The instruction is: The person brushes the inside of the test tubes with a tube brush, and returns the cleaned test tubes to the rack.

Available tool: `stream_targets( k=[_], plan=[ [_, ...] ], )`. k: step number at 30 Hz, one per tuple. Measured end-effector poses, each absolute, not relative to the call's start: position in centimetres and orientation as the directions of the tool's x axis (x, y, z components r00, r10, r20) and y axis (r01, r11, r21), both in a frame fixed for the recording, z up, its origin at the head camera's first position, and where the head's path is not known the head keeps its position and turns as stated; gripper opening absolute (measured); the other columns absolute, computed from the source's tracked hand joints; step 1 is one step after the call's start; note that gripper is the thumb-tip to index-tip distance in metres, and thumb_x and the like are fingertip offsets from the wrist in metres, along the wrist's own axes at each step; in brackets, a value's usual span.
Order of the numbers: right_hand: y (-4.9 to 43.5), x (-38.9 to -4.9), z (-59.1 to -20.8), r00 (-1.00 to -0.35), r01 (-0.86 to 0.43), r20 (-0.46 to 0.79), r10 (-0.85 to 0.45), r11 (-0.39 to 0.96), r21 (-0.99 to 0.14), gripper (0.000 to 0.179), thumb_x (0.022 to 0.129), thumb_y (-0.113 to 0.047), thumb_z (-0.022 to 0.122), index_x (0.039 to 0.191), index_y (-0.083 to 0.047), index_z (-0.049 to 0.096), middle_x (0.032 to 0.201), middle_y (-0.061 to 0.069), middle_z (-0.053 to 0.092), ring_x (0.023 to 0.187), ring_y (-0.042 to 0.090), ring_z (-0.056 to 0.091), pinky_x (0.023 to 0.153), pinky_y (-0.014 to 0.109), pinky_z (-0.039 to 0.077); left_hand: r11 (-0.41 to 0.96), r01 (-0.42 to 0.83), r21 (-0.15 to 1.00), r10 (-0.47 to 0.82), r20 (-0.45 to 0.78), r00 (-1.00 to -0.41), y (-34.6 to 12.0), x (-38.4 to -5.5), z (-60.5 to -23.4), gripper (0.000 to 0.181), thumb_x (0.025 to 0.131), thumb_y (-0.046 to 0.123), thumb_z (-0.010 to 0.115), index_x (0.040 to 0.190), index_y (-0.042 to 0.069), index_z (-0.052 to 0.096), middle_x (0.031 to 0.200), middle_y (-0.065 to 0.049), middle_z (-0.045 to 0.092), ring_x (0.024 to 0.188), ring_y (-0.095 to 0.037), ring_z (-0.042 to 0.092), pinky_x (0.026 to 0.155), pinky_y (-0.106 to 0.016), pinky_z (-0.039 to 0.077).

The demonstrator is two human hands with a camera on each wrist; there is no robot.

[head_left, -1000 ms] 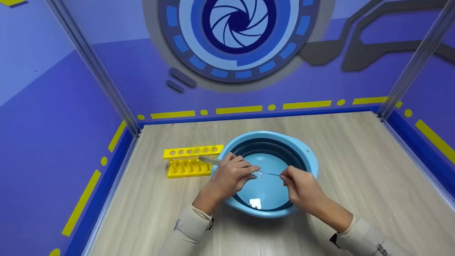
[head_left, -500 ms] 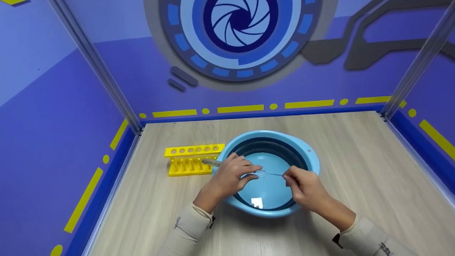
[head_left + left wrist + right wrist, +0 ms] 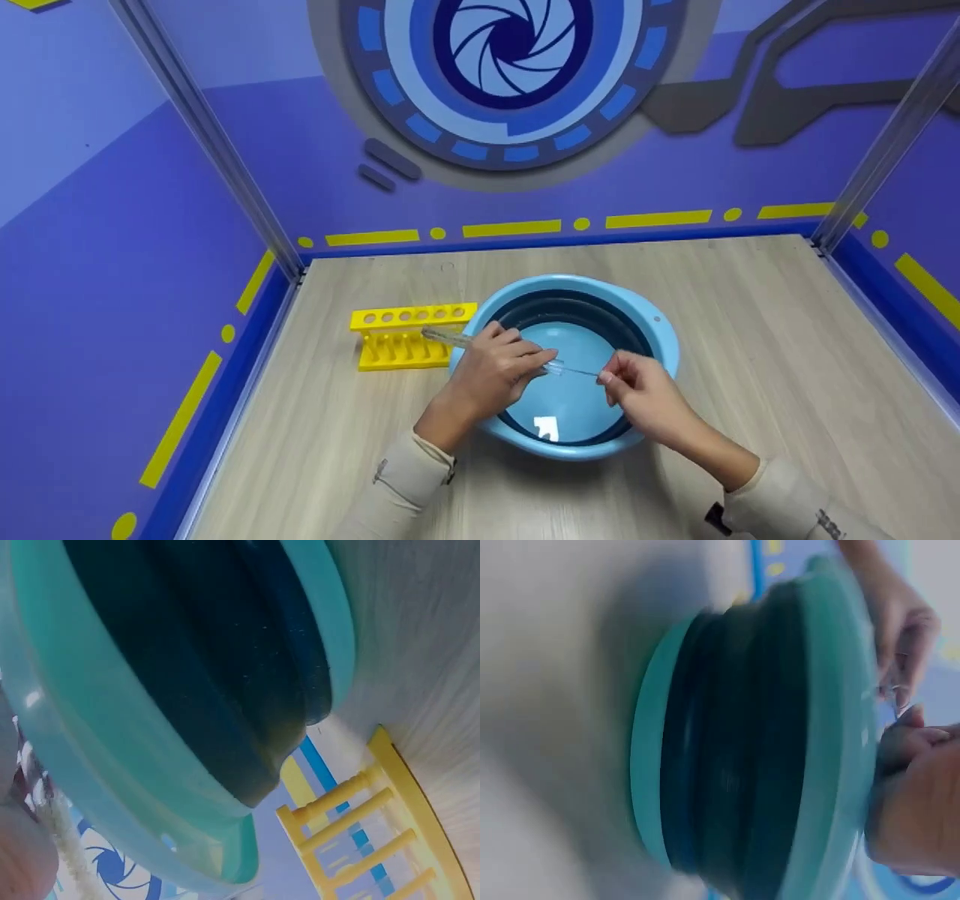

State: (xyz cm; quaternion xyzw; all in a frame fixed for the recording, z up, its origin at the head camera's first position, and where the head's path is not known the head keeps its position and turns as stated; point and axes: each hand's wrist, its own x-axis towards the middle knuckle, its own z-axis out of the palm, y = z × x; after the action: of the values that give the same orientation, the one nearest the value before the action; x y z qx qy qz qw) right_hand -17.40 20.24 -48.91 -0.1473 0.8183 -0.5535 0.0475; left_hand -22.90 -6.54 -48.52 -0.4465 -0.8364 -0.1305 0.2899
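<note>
Test tube [image 3: 555, 367], gripped in L hand [image 3: 496, 369] w/ brush wire [image 3: 582, 371] pinched by R hand [image 3: 646, 391], prob. risked slipping into basin [image 3: 574, 451] if wet.

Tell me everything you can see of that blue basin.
The basin looks plastic: glossy pale blue rim with a small hole, dark ridged wall, pale blue bottom. It stands upright on the table beside the yellow rack; the left hand and right hand are over it. A bright reflection suggests water inside.
</note>
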Motion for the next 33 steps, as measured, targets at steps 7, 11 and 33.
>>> stream_targets(
  k=[7, 11, 33],
  plan=[
    [20.4, -18.1, -50.1, -0.436, -0.816, 0.765, -0.475, 0.566, -0.114, 0.014, 0.1, 0.006, 0.063, 0.091, -0.004, 0.064, 0.076, 0.004, 0.064, 0.065, 0.008, 0.062, 0.061, 0.02, 0.058, 0.505, 0.847, 0.166, 0.739, 0.423, -0.524, -7.4, -22.8, -47.0, 0.03, 0.103, 0.041, 0.069, 0.129, 0.029, 0.079, 0.108, 0.013, 0.082, 0.094, -0.009, 0.068, 0.081, -0.028, 0.043],
    [20.5, -19.1, -50.2, -0.14, -0.839, 0.791, -0.595, 0.496, 0.224, 0.029, 0.107, -0.001, 0.045, 0.09, -0.002, 0.069, 0.075, 0.004, 0.063, 0.06, 0.012, 0.057, 0.055, 0.019, 0.054, 0.516, 0.794, 0.322, 0.758, 0.261, -0.598, -8.1, -22.7, -45.9, 0.033, 0.104, 0.047, 0.066, 0.131, 0.031, 0.077, 0.108, 0.013, 0.081, 0.089, -0.008, 0.063, 0.084, -0.027, 0.042],
    [20.1, -16.2, -47.8, -0.947, 0.145, -0.169, -0.275, 0.107, -0.984, 0.017, 0.111, -0.013, 0.053, 0.099, -0.003, 0.06, 0.073, 0.0, 0.057, 0.058, 0.009, 0.048, 0.052, 0.019, 0.039, 0.638, 0.768, -0.051, 0.675, 0.516, -0.527, -5.8, -22.0, -47.5, 0.023, 0.101, 0.04, 0.075, 0.121, 0.031, 0.082, 0.102, 0.015, 0.082, 0.086, -0.01, 0.067, 0.08, -0.033, 0.037]
  ],
)
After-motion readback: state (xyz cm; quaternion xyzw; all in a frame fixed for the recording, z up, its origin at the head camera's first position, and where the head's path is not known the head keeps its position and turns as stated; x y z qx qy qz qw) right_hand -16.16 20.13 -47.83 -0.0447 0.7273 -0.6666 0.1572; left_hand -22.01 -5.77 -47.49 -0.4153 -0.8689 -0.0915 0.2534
